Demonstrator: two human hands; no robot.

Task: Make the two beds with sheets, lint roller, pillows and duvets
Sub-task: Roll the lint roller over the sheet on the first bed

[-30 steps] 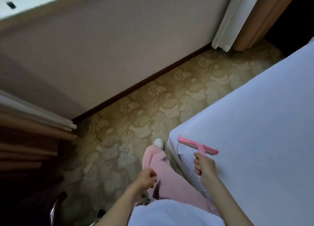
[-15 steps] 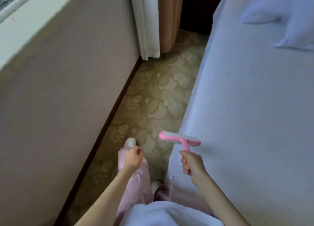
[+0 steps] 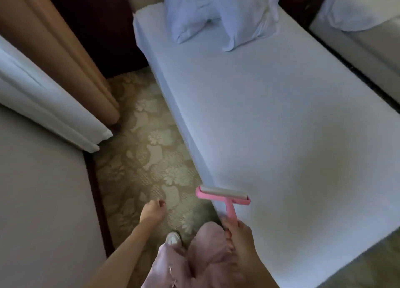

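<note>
While the right hand (image 3: 238, 233) grips the stem of the pink T-shaped lint roller (image 3: 224, 195), fingers (image 3: 227, 228) wrapped tight round it, the roller head sits at the near edge of the closer bed w/ the smooth white sheet (image 3: 270, 125). I can't tell if it's touching the fabric or just above it. Left hand (image 3: 152, 211) hangs over the beige floral carpet (image 3: 151, 158), its fingers loosely curled & holding nothing.

Progress, as I read it: the sheet on this bed is on & looks flat. Two white pillows (image 3: 218, 13) are piled at the head end, slumped, not squared up. No duvet on it. So I'd put us at the lint-roll step, prob. near its start, w/ most of the surface to go over.

Second bed (image 3: 368, 50), far right, shows a plain side w/ a rumpled white bundle (image 3: 357, 6) on top. Could be duvet or sheets, can't say. Looks barely begun.

Left to do, approx.: roll this sheet, set pillows, spread duvet, then all of bed no. 2.
</note>
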